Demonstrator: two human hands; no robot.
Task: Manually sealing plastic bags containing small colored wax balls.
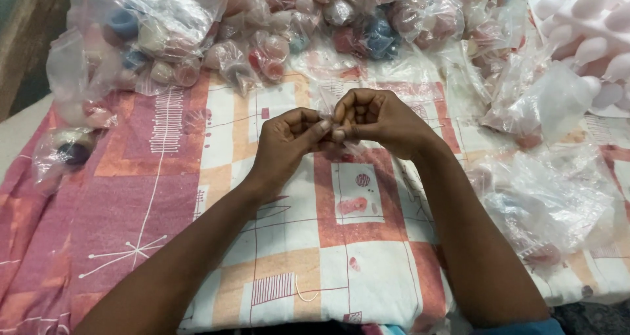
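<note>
At the middle of the cloth: both hands meet, fingertips together, well above the patterned sheet [197, 177].
Left hand [287, 141]: fingers curled narrow, thumb and forefinger pinched on a small clear plastic bag [326, 105]; the grip looks set to keep one edge of the film steady.
Right hand [379, 122]: fingers bent inward and close, tips pressing the same bag from the 3 o'clock side, probably so the two hands can work the thin film between them.
Small clear plastic bag: between the two sets of fingertips, its free corner sticking up toward 12 o'clock; whether it holds anything I cannot tell.
Filled bags [262, 26]: heaped from 10 to 1 o'clock, each with rounded pink, blue and cream pieces, seemingly piled away from the hands to keep the middle free.
Empty clear bags [558, 197]: crumpled at 3 to 4 o'clock, near the right forearm, within easy reach.
White moulded tray [594, 33]: at 2 o'clock, bumpy, partly out of frame.
</note>
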